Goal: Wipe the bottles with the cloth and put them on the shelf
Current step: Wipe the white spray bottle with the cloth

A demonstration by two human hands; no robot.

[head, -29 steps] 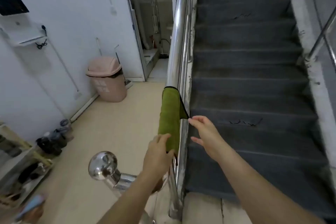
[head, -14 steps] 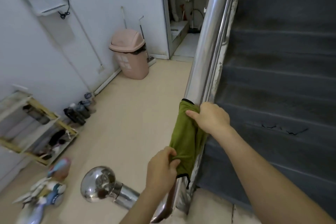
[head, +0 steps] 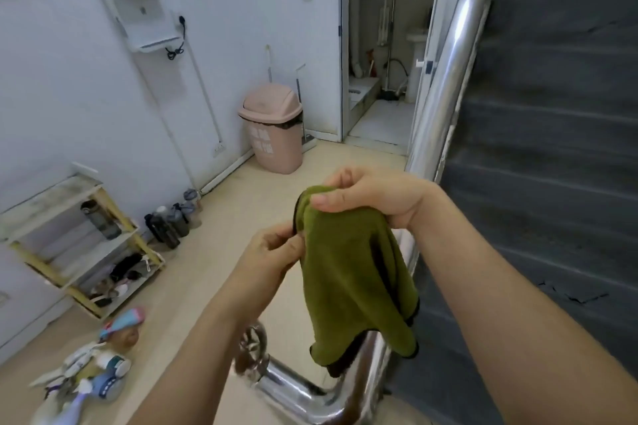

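You stand in a white-walled hallway with a beige floor (head: 214, 224). Dark grey stairs (head: 552, 134) rise at your 2 o'clock, and a polished steel handrail (head: 448, 79) slopes from 1 o'clock down to a bend at 6 o'clock. At 12 o'clock a pink swing-lid bin (head: 272, 134) sits against the wall, just left of an open doorway (head: 379, 62).

Your hands are close together in the middle of the view, both on the green cloth (head: 352, 269). Your right hand (head: 373, 197) pinches its bunched top between thumb and fingers. Your left hand (head: 272, 255) grips the cloth's dark-trimmed edge at the cloth's 9 o'clock side. The rest of the cloth hangs free below your right hand, in front of the rail's lower end.

The shelf (head: 51, 197), a low wooden-framed rack, stands against the wall at your 9 o'clock, and one dark bottle (head: 100, 220) stands upright on an upper tier. Several more bottles (head: 171, 222) are grouped on the floor by the wall, just beside the shelf at its 3 o'clock side. At 7 o'clock a blurred heap of colourful items (head: 96, 359) lies on the floor; you cannot tell what they are.
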